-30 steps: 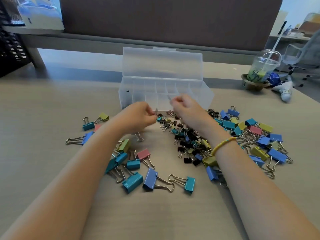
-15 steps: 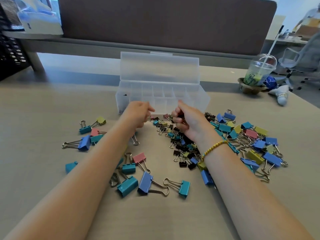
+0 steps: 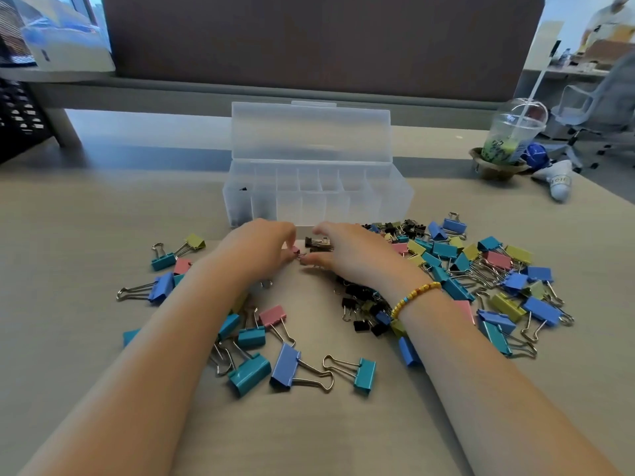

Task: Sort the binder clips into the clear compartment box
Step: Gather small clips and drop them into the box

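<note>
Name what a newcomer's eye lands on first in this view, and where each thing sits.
The scatter of coloured binder clips across the table, thickest right of centre. Behind them, mid-table, stands the clear compartment box with its lid up. In front of the box, both hands meet: the left hand pinches a small pink clip while the right hand touches it.

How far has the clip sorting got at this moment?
Barely begun. The clear compartment box stands open, with only something small and dark in its leftmost compartment. In hand: the left hand and right hand together pinch a small pink clip in front of the box. Left: nearly all clips, small black ones and large coloured ones, lie on the table.
</note>
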`<state>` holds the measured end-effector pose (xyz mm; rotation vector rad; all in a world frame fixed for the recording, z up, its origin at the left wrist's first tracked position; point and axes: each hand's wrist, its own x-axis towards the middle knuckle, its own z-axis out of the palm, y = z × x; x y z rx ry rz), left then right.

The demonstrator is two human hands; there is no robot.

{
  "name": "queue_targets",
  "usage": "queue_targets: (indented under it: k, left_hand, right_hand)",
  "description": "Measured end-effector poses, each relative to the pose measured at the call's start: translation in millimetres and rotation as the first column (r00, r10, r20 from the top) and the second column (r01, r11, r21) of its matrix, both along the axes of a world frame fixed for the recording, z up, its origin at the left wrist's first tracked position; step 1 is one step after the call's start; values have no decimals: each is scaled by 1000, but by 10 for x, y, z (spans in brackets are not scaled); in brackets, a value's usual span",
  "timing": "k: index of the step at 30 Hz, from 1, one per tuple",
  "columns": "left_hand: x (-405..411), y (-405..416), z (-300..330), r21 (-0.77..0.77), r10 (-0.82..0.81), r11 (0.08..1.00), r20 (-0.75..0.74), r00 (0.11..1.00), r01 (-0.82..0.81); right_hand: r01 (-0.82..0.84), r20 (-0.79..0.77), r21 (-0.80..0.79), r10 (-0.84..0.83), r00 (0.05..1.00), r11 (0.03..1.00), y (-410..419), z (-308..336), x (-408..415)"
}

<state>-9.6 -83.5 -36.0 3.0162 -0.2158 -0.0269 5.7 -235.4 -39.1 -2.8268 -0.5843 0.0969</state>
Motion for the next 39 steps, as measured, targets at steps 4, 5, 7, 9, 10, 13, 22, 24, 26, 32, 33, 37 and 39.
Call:
queue_targets:
  k: [4, 5, 7, 9, 10, 13, 22, 24, 26, 32, 33, 37, 39]
  left_hand:
    - [16, -17, 8, -9, -12, 1000, -55, 998, 12]
    - [13, -19, 5, -19, -18, 1000, -72, 997, 17]
    - [8, -19, 3, -26, -19, 1000, -89, 996, 17]
    - [11, -27, 7, -34, 2, 999, -69, 998, -5]
    - [16, -31, 6, -53, 19, 998, -46, 999, -22]
    - [55, -45, -18, -159, 56, 986, 16, 998, -53]
    - [41, -28, 113, -840, -167, -350, -379, 910, -414]
    - [53, -21, 95, -828, -126, -380, -395, 910, -412]
    - [71, -52, 100, -885, -34, -249, -397, 917, -393]
    - [70, -63, -1, -487, 60, 872, 191, 980, 41]
    - [62, -44, -19, -387, 9, 919, 216, 976, 77]
    - [40, 21, -11, -250, -103, 960, 104, 989, 126]
    - [29, 37, 16, -237, -141, 960, 41, 989, 147]
  right_hand:
    - [-62, 20, -27, 62, 998, 998, 52, -34, 0]
    - [-69, 17, -22, 69, 997, 997, 53, -31, 0]
    - [-77, 16, -22, 78, 997, 997, 47, -29, 2]
    - [-73, 24, -23, 74, 997, 997, 35, -34, 5]
    - [-70, 32, -22, 70, 997, 997, 29, -37, 7]
    - [-52, 52, -8, 52, 997, 999, 16, -40, 11]
    - [-23, 77, 33, 20, 997, 999, 44, -64, -9]
    - [25, 63, 98, -31, 998, 995, 30, -51, 14]
    - [66, 120, 108, -79, 990, 992, 33, -49, 56]
    - [214, -77, 576, -208, 975, 789, -66, 76, 74]
    - [290, -234, 752, -171, 957, 592, -120, 110, 72]
    - [548, -438, 762, 349, 829, -345, -323, 209, 85]
    - [576, -386, 656, 440, 811, -487, -346, 219, 96]
